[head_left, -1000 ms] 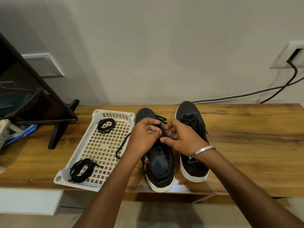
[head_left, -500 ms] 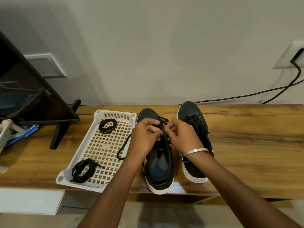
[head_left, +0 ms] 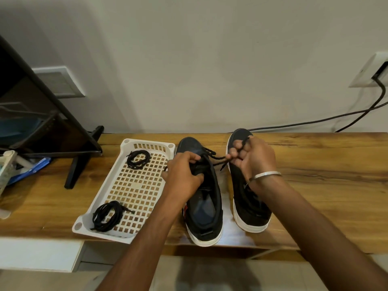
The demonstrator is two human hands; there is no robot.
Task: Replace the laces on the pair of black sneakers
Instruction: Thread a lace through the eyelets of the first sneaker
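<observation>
Two black sneakers with white soles stand side by side on the wooden table (head_left: 315,164), toes toward the wall. My left hand (head_left: 184,173) grips the upper edge of the left sneaker (head_left: 204,213) near its eyelets. My right hand (head_left: 252,157) hovers over the right sneaker (head_left: 249,208) and pinches a black lace (head_left: 218,159) that runs taut from the left sneaker's eyelets. A white perforated tray (head_left: 134,185) lies left of the shoes and holds two coiled black laces, one at the far end (head_left: 138,159) and one at the near end (head_left: 107,215).
A dark slanted stand (head_left: 79,152) with blue and white items under it sits at the left. A black cable (head_left: 315,121) runs along the wall to a socket (head_left: 369,70) at the right. The table's front edge lies just below the sneakers' heels.
My right hand has moved right and away from the left sneaker, drawing the lace out over the right sneaker. My left hand stays on the left sneaker.
</observation>
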